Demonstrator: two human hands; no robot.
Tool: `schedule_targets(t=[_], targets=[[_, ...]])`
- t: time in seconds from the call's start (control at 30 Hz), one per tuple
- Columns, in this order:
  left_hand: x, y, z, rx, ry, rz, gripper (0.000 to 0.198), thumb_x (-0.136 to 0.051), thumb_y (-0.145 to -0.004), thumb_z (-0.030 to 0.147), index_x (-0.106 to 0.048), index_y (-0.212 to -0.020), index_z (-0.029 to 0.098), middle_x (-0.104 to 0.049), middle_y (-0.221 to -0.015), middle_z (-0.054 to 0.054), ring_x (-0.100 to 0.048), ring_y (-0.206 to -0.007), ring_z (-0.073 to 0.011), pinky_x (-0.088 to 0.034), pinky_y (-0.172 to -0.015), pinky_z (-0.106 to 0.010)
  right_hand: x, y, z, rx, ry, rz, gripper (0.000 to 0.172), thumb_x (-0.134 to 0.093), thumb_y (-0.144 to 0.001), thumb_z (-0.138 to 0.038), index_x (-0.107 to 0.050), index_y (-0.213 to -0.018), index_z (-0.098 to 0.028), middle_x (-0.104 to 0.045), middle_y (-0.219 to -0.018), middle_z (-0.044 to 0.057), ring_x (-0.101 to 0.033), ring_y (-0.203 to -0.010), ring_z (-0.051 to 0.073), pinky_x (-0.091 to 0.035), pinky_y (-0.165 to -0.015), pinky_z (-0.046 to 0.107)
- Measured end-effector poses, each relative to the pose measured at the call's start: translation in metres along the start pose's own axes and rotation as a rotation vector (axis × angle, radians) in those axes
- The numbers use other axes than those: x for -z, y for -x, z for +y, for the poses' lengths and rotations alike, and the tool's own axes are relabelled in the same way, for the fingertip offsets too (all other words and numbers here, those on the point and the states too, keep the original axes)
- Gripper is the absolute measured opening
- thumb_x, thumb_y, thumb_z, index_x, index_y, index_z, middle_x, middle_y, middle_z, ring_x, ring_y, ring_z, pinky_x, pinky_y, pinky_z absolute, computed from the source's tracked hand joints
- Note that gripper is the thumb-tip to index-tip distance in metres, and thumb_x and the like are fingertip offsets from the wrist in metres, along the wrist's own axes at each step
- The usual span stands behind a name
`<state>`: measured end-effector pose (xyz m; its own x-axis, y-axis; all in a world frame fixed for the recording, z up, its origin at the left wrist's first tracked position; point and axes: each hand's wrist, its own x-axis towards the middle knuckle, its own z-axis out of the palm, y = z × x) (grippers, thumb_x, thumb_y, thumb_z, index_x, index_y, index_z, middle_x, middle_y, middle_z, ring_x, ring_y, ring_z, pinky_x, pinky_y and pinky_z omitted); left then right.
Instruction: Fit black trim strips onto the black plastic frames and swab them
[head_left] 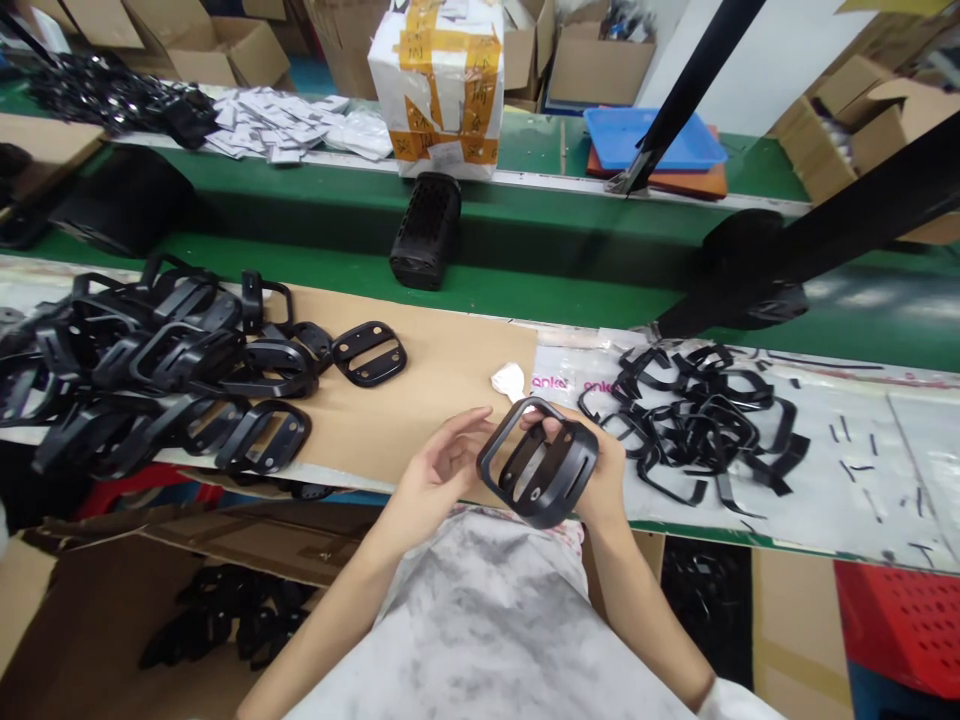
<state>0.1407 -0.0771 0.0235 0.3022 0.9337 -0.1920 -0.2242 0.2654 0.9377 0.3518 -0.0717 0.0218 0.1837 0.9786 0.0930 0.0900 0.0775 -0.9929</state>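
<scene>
My right hand (604,465) grips a black plastic bracket (551,470), a rounded frame with slots and a raised loop, held tilted above the front edge of the bench. Part of the right fingers is hidden behind it. Just left of the bracket is my left hand (442,465), its fingers loosely curled and apart, with nothing seen in it. Beyond the hands lies a small crumpled white piece (508,381). A single flat black plate with holes (369,353) rests on the cardboard sheet (442,350).
Many similar black brackets (172,350) are heaped at left. Thin black loops and strips (697,410) lie tangled on white sheeting at right. A black perforated case (426,230) and a taped white box (439,90) stand behind. Dark posts (690,90) slant across the right side.
</scene>
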Motion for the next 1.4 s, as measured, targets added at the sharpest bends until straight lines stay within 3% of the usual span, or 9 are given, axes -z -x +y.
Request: schedule_targets(t=[0.1, 0.2, 0.37, 0.5, 0.6, 0.73, 0.83, 1.07, 1.4], targets=[[0.0, 0.0, 0.0, -0.163, -0.186, 0.001, 0.043, -0.073, -0.098, 0.031, -0.071, -0.14, 0.033, -0.056, -0.156, -0.01, -0.06, -0.134, -0.0265, -0.049, -0.113, -0.039, -0.002, 0.002, 0.002, -0.139, -0.048, -0.059, 0.027, -0.076, -0.096, -0.046, -0.082, -0.107, -0.021, -0.083, -0.091, 0.007, -0.079, -0.081, 0.025, -0.067, -0.077, 0.038], [0.001, -0.005, 0.005, -0.276, -0.294, 0.033, 0.026, -0.073, -0.097, 0.033, -0.081, -0.121, 0.026, -0.067, -0.142, -0.012, -0.058, -0.136, -0.0286, -0.043, -0.119, -0.041, -0.008, 0.007, 0.008, -0.244, -0.102, -0.195, 0.038, -0.078, -0.092, -0.05, -0.077, -0.117, -0.021, -0.083, -0.088, 0.006, -0.079, -0.074, 0.025, -0.067, -0.067, 0.035], [0.002, -0.02, 0.014, -0.128, -0.191, 0.18, 0.033, -0.083, -0.088, 0.047, -0.074, -0.099, 0.018, -0.073, -0.086, -0.005, -0.066, -0.075, -0.0166, -0.053, -0.075, -0.028, -0.013, 0.019, 0.026, -0.251, -0.069, -0.342, 0.037, -0.073, -0.097, -0.043, -0.071, -0.127, -0.022, -0.083, -0.105, 0.008, -0.08, -0.096, 0.027, -0.067, -0.077, 0.036], [0.0, -0.026, 0.015, 0.061, -0.011, 0.101, 0.043, -0.081, -0.087, 0.056, -0.063, -0.093, 0.017, -0.058, -0.057, 0.006, -0.05, -0.044, -0.0087, -0.041, -0.05, -0.022, -0.01, 0.02, 0.032, -0.087, 0.044, -0.22, 0.056, -0.071, -0.097, -0.028, -0.054, -0.15, -0.027, -0.069, -0.144, 0.012, -0.069, -0.13, 0.027, -0.063, -0.099, 0.039], [-0.005, -0.025, 0.01, 0.16, 0.121, 0.017, 0.046, -0.079, -0.088, 0.059, -0.058, -0.091, 0.018, -0.055, -0.054, 0.008, -0.045, -0.039, -0.0067, -0.035, -0.044, -0.02, -0.011, 0.016, 0.027, 0.05, 0.053, -0.165, 0.07, -0.072, -0.096, -0.024, -0.043, -0.16, -0.031, -0.058, -0.155, 0.015, -0.065, -0.136, 0.027, -0.058, -0.111, 0.044], [-0.017, -0.02, -0.001, 0.308, 0.26, -0.081, 0.051, -0.078, -0.086, 0.065, -0.058, -0.09, 0.018, -0.051, -0.053, 0.009, -0.037, -0.036, -0.0058, -0.028, -0.04, -0.02, -0.013, 0.008, 0.017, 0.22, 0.128, -0.136, 0.039, -0.073, -0.099, -0.025, -0.066, -0.137, -0.03, -0.074, -0.128, 0.009, -0.076, -0.112, 0.023, -0.063, -0.1, 0.041], [-0.022, -0.016, -0.007, 0.298, 0.256, -0.065, 0.053, -0.075, -0.088, 0.067, -0.059, -0.087, 0.017, -0.052, -0.056, 0.006, -0.041, -0.045, -0.0074, -0.033, -0.047, -0.021, -0.013, 0.003, 0.014, 0.285, 0.204, -0.151, 0.016, -0.07, -0.101, -0.026, -0.075, -0.116, -0.029, -0.08, -0.106, 0.006, -0.078, -0.097, 0.022, -0.065, -0.089, 0.037], [-0.024, -0.011, -0.016, 0.187, 0.165, -0.079, 0.054, -0.056, -0.101, 0.066, -0.049, -0.074, 0.02, -0.043, -0.055, 0.005, -0.037, -0.055, -0.011, -0.032, -0.06, -0.027, -0.012, 0.007, 0.016, 0.297, 0.226, -0.161, 0.023, -0.066, -0.103, -0.024, -0.073, -0.125, -0.028, -0.081, -0.118, 0.006, -0.08, -0.099, 0.021, -0.065, -0.09, 0.036], [-0.046, 0.004, 0.004, 0.112, -0.265, 0.097, 0.051, -0.049, -0.104, 0.065, -0.053, -0.077, 0.023, -0.05, -0.067, 0.001, -0.048, -0.068, -0.0184, -0.035, -0.068, -0.031, -0.012, 0.018, 0.005, 0.141, 0.215, -0.016, 0.01, -0.074, -0.098, -0.031, -0.078, -0.104, -0.024, -0.082, -0.086, 0.003, -0.077, -0.066, 0.019, -0.066, -0.066, 0.031]])
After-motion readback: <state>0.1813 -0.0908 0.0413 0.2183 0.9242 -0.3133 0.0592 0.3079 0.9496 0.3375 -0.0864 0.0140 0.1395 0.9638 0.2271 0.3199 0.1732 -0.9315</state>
